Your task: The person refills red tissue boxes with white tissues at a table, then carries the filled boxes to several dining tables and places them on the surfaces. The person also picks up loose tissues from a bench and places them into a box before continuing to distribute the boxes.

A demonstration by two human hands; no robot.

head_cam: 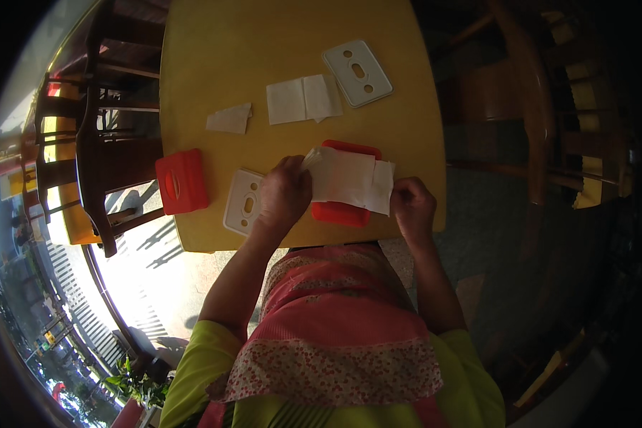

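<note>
A stack of white paper napkins [343, 176] is stretched between my hands, above a red plastic box [341, 213] near the table's front edge. My left hand [286, 187] grips the napkins at their left end. At the opposite end, the fingers of my right hand [414, 200] pinch a folded corner. Partly behind my left hand lies a white plastic plate [238, 202] with an oval slot and round holes. Farther left stands a red napkin dispenser box [182, 182] with a slotted top. The inside of the box under the napkins is hidden.
More white napkins [302, 100] lie mid-table, with a smaller folded napkin [230, 118] to their left. A second slotted plate [358, 73] rests at the back right of the yellow table [235, 43]. Wooden chairs [93, 128] flank the left side; another wooden chair [529, 107] stands right.
</note>
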